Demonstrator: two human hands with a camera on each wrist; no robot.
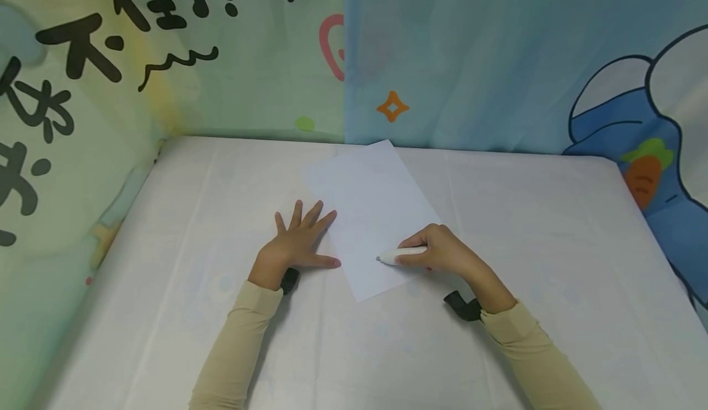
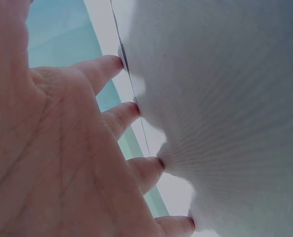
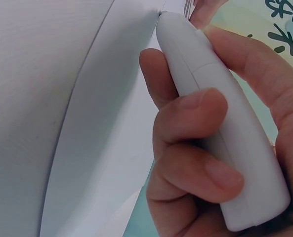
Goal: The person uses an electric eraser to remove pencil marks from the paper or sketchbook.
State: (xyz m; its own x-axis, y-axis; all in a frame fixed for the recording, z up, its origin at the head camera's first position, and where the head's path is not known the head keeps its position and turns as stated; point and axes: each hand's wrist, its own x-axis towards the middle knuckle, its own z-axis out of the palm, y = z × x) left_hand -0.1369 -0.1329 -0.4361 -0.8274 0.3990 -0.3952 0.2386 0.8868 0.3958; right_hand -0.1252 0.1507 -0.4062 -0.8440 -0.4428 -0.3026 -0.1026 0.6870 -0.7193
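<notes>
A white sheet of paper point(image 1: 367, 201) lies at a slant on the white-covered table. My left hand point(image 1: 298, 244) rests at the paper's left edge with fingers spread and fairly straight. In the left wrist view, several fingertips point(image 2: 114, 61) touch down along that edge. My right hand point(image 1: 445, 253) grips a thick, white pen-shaped tool point(image 3: 235, 133) with a tapered nose, its fingers curled round the body. The tool's small tip is at the paper's lower part and points left; its exact kind does not show. No mark is visible on the sheet.
The white table cover point(image 1: 166, 311) stretches out on both sides of the paper. Behind it hangs a printed cloth backdrop point(image 1: 470, 59) with dark characters and cartoon shapes. A black wrist strap point(image 1: 463, 307) is on the right wrist.
</notes>
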